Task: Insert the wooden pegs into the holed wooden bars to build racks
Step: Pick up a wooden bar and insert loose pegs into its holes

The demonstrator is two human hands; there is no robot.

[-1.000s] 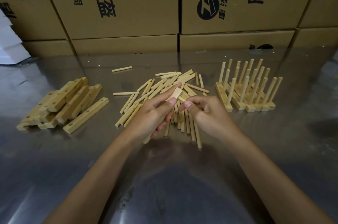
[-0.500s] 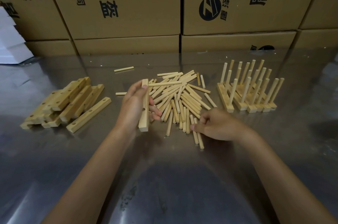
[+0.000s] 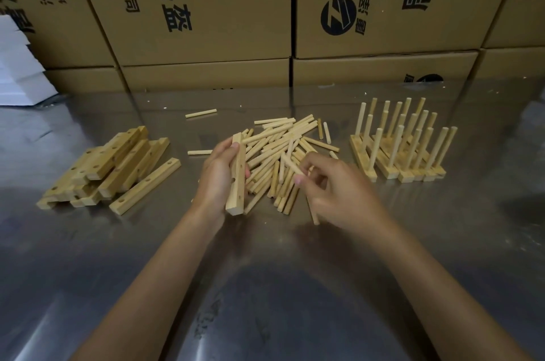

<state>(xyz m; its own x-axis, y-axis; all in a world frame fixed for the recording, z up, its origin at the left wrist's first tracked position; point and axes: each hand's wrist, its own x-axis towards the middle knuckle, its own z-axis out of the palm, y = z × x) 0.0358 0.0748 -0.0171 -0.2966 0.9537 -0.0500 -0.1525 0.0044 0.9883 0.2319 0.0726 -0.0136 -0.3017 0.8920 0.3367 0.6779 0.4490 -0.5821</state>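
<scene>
Cartons (image 3: 203,3) stand at 12 o'clock behind the steel tabletop (image 3: 265,287). Finished racks (image 3: 398,151) sit at 2 o'clock, spare bars (image 3: 112,166) at 10. Left hand (image 3: 216,176) grips one bar (image 3: 237,175) on end beside the central pegs (image 3: 283,148). Right hand (image 3: 339,189) pinches a peg (image 3: 290,163).

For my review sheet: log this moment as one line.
left hand: grips holed bar | right hand: pinches peg over peg pile | no peg inserted yet
</scene>
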